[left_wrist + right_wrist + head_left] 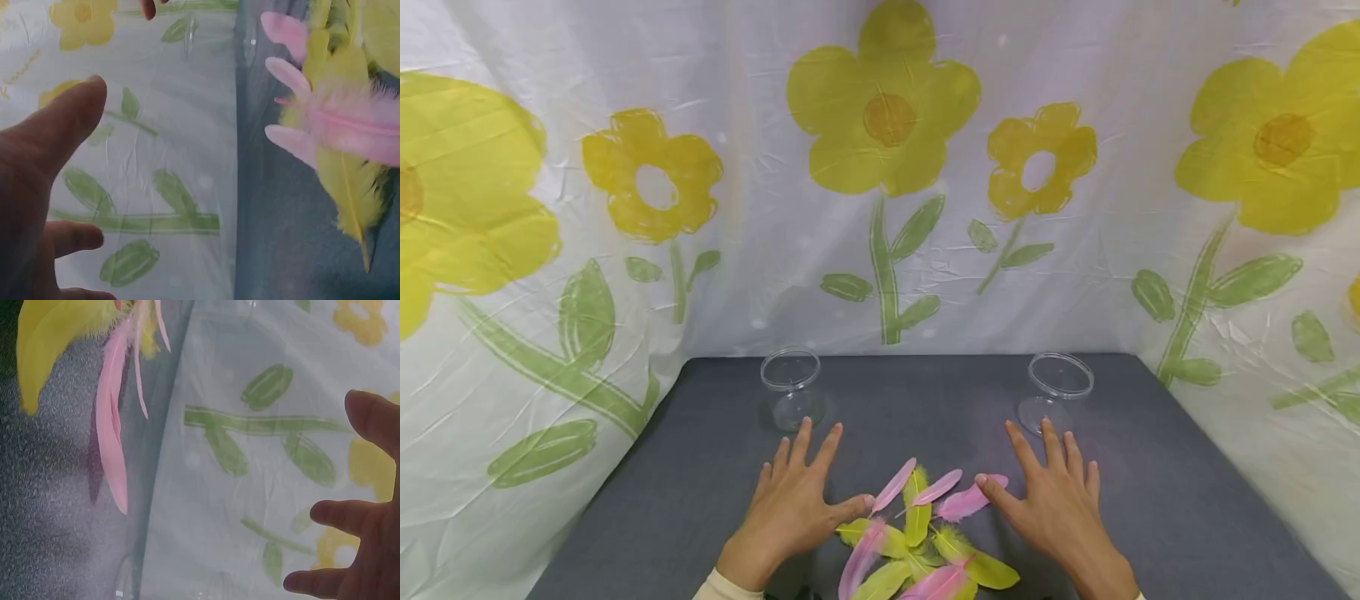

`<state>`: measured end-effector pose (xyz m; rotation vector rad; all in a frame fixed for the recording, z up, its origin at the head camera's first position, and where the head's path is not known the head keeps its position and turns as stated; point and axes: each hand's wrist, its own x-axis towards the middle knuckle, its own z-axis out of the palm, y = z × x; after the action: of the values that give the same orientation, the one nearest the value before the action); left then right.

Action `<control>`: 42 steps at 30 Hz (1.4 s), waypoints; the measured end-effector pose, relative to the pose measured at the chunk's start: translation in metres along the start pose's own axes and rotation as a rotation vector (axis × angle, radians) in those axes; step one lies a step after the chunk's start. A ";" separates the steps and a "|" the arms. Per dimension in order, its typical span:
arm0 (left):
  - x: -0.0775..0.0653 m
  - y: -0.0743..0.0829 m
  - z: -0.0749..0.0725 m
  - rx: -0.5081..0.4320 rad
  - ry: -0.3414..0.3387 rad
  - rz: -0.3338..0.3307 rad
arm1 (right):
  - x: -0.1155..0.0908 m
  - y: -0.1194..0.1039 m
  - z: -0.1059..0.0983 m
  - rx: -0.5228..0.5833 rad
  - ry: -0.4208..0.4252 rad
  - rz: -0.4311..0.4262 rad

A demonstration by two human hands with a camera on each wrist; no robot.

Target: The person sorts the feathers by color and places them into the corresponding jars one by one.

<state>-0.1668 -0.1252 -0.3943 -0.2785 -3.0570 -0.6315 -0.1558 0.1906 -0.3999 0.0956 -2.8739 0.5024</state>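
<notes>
Two clear containers [791, 387] show us the dark table [917, 408] through them. The left hand [792, 504] and right hand [1060, 508], spread wide, grip nothing, flanking pink and yellow feathers [917, 510].

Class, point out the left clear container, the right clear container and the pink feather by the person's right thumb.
Left clear container [792, 388]: head view, near edge of its rim.
Right clear container [1064, 395]: head view, near edge of its rim.
Pink feather [964, 502]: head view, middle of its vane.
</notes>
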 end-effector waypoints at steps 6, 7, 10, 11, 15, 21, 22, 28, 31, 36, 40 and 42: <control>0.016 -0.016 -0.014 -0.035 0.124 -0.008 | 0.001 0.004 -0.001 -0.010 0.023 -0.006; 0.019 -0.020 -0.016 -0.047 0.156 -0.008 | 0.001 0.004 -0.001 -0.011 0.026 -0.006; 0.027 -0.027 -0.022 -0.098 0.252 -0.011 | 0.001 0.006 0.000 -0.014 0.027 -0.002; 0.029 -0.030 -0.023 -0.118 0.288 -0.012 | 0.001 0.006 0.000 -0.014 0.025 0.001; 0.040 -0.038 -0.020 -0.219 0.440 -0.017 | 0.002 0.006 0.000 -0.013 0.017 0.007; 0.056 -0.052 -0.009 -0.334 0.582 -0.027 | 0.002 0.005 -0.001 -0.005 0.029 -0.003; 0.058 -0.054 -0.007 -0.353 0.593 -0.033 | 0.002 0.005 -0.001 -0.004 0.030 -0.004; 0.072 -0.062 -0.006 -0.489 0.646 -0.064 | 0.002 0.004 -0.002 -0.005 0.030 0.001; 0.078 -0.066 -0.005 -0.547 0.645 -0.075 | 0.002 0.004 -0.002 -0.009 0.032 0.001; 0.087 -0.077 0.001 -0.637 0.599 -0.099 | 0.002 0.004 -0.002 -0.010 0.034 0.002; 0.095 -0.086 0.007 -0.655 0.546 -0.127 | 0.003 0.003 -0.003 -0.010 0.040 -0.001; 0.100 -0.090 0.009 -0.653 0.521 -0.134 | 0.003 0.003 -0.003 -0.011 0.043 -0.002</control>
<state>-0.2808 -0.1852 -0.4338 0.0895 -2.3107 -1.4342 -0.1582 0.1946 -0.3977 0.0853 -2.8344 0.4821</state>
